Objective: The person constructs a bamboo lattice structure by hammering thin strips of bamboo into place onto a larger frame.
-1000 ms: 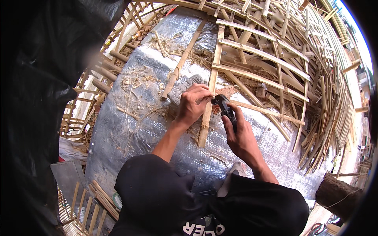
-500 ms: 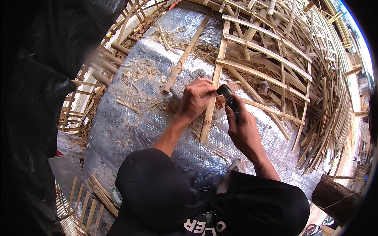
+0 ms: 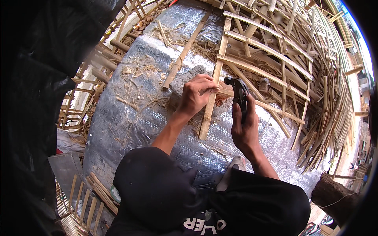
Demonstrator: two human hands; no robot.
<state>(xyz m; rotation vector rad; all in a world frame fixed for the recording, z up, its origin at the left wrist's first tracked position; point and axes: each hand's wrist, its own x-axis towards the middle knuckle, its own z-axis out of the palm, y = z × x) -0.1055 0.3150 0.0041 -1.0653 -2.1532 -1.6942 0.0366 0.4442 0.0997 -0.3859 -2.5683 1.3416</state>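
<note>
My right hand (image 3: 247,131) is wrapped around a black hammer (image 3: 239,89), its head raised just right of a joint between bamboo slats. Much of the handle is hidden by my fingers. My left hand (image 3: 195,94) pinches at that joint, thumb and fingertips together over the upright slat (image 3: 209,111); what sits between them is too small to make out. A cross slat (image 3: 271,109) runs right from the joint and belongs to a lattice frame of bamboo strips (image 3: 267,74). Beneath the joint lies a rough grey block (image 3: 189,80) with a reddish broken patch.
Silvery foil sheeting (image 3: 114,102) covers the ground, littered with shavings. A loose slat (image 3: 185,55) lies beyond my left hand. Bamboo strips (image 3: 334,118) are heaped at the right, near a dark log (image 3: 332,192). More slats (image 3: 102,188) lie at lower left. My shoe (image 3: 236,163) rests close by.
My right hand has moved the hammer right and slightly away from my left fingertips, opening a gap between them. The left hand stays at the joint almost unmoved.
</note>
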